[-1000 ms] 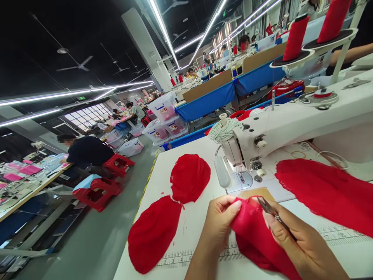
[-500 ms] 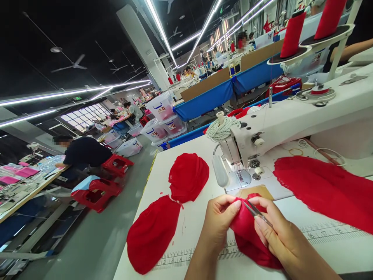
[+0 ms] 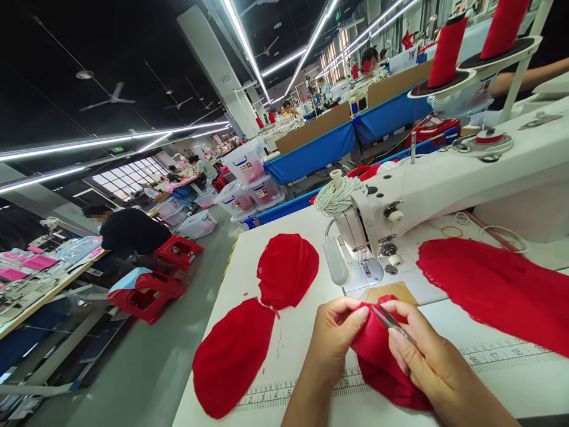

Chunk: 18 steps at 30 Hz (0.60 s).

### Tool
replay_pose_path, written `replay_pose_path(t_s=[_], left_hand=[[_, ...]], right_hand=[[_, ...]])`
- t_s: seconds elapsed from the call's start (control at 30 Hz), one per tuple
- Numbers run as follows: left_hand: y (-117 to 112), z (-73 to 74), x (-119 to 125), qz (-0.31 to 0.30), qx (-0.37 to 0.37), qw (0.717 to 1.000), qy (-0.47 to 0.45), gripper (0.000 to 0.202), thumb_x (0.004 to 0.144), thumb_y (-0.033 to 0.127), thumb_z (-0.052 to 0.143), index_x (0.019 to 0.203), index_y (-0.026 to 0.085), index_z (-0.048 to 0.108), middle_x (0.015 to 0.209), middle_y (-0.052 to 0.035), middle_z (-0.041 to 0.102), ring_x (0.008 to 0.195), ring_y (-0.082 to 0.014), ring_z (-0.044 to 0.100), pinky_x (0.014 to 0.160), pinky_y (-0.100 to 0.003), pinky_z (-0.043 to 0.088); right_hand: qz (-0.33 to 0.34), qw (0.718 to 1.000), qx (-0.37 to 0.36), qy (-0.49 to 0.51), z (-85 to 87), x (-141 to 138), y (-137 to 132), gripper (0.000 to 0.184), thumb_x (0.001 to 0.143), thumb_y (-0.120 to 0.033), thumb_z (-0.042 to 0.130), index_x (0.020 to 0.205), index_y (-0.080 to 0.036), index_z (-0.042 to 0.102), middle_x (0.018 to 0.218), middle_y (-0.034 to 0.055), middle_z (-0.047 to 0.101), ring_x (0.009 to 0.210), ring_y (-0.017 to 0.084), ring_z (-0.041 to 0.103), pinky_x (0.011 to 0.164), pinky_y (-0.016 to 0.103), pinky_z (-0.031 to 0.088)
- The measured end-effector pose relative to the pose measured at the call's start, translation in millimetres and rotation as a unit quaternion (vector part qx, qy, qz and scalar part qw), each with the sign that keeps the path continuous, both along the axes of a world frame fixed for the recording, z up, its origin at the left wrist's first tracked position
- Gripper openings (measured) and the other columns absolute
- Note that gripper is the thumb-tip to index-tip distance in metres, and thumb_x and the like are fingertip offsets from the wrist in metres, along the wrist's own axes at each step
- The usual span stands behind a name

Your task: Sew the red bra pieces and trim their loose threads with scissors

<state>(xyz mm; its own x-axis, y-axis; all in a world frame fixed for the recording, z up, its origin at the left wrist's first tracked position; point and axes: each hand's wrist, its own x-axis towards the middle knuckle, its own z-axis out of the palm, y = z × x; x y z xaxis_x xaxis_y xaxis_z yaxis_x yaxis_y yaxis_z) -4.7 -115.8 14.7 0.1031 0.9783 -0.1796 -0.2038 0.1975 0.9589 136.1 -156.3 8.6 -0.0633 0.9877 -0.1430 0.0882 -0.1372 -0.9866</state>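
Note:
My left hand pinches the top edge of a red fabric piece that lies on the white sewing table near its front edge. My right hand is closed round small metal thread snips, whose tips touch the fabric edge right beside my left thumb. Just behind my hands stands a white sewing machine, with its needle and presser foot over a brown plate.
Two joined red cup-shaped pieces lie to the left on the table. A pile of red lace fabric lies to the right. Red thread cones stand above the machine. Across the aisle a person sits by red stools.
The right hand with the snips has moved left and closer to the left thumb at the fabric edge. In the last half second almost nothing has moved.

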Motion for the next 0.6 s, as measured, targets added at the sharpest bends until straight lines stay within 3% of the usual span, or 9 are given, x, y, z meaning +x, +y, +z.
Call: replay_pose_path(t_s=[0.23, 0.43, 0.6], left_hand=[[-1, 1.7, 0, -0.015, -0.015, 1.0, 0.003, 0.032, 0.069, 0.04, 0.082, 0.067, 0.012, 0.068, 0.063, 0.0002, 0.061, 0.057, -0.0081, 0.047, 0.054, -0.019, 0.035], [-2, 2.1, 1, -0.002, -0.013, 1.0, -0.002, 0.029, 0.07, 0.039, 0.082, 0.069, 0.012, 0.071, 0.063, 0.0002, 0.063, 0.057, -0.0082, 0.049, 0.056, -0.019, 0.037], [-2, 1.3, 0, -0.004, -0.009, 1.0, 0.0, 0.027, 0.07, 0.038, 0.082, 0.072, 0.013, 0.073, 0.067, -0.0009, 0.065, 0.06, -0.0089, 0.051, 0.058, -0.019, 0.039]], right_hand=[[-0.067, 0.986, -0.043, 0.146, 4.3, 5, 3, 0.041, 0.087, -0.064, 0.05, 0.109, -0.029, 0.049, 0.061, -0.0071, 0.045, 0.05, 0.012, 0.038, 0.05, 0.023, 0.038], [-0.003, 1.0, -0.011, 0.009, 7.4, 8, 2, 0.037, 0.091, -0.057, 0.042, 0.108, -0.026, 0.052, 0.053, -0.0094, 0.038, 0.048, 0.013, 0.035, 0.051, 0.026, 0.031], [0.005, 0.999, 0.008, -0.047, 1.5, 5, -1, 0.037, 0.092, -0.054, 0.037, 0.108, -0.026, 0.054, 0.056, -0.0073, 0.045, 0.051, 0.016, 0.042, 0.053, 0.028, 0.032]])
